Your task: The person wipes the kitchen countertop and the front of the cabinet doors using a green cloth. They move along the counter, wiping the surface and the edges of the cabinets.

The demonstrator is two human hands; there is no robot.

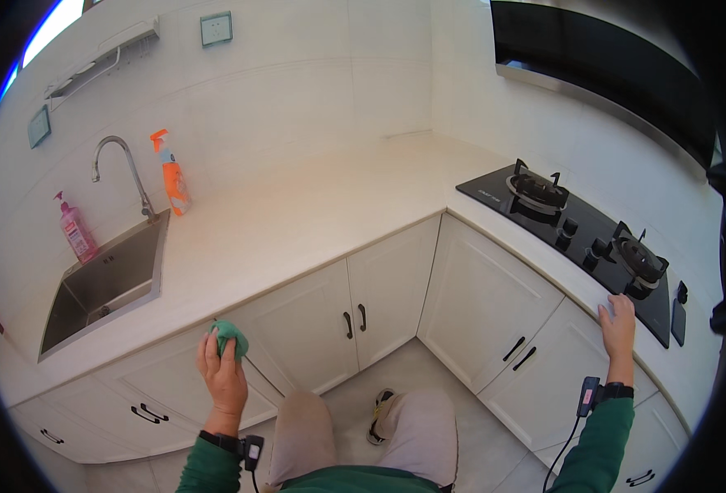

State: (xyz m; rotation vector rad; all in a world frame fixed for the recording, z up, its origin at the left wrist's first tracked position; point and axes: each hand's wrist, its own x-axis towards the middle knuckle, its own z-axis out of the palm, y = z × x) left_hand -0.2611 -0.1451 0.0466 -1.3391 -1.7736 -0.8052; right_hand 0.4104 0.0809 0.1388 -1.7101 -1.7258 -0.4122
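Observation:
My left hand [222, 380] is closed round a bunched green cloth [232, 338], held at the front edge of the pale countertop [297, 214] to the right of the sink. Some of its fingers show on top of the cloth. My right hand [619, 330] lies at the counter's edge in front of the black gas hob [577, 238], close to the nearer burner [641, 259]. Its fingers are stretched out, and I see nothing in them.
A steel sink [157, 271] with a curved tap [124, 160] is at left. A pink pump bottle [77, 232] and an orange spray bottle [174, 181] stand beside it. A flat black object [679, 322] lies right of the hob. White cabinets [297, 329] run below; a dark hood [601, 66] hangs above.

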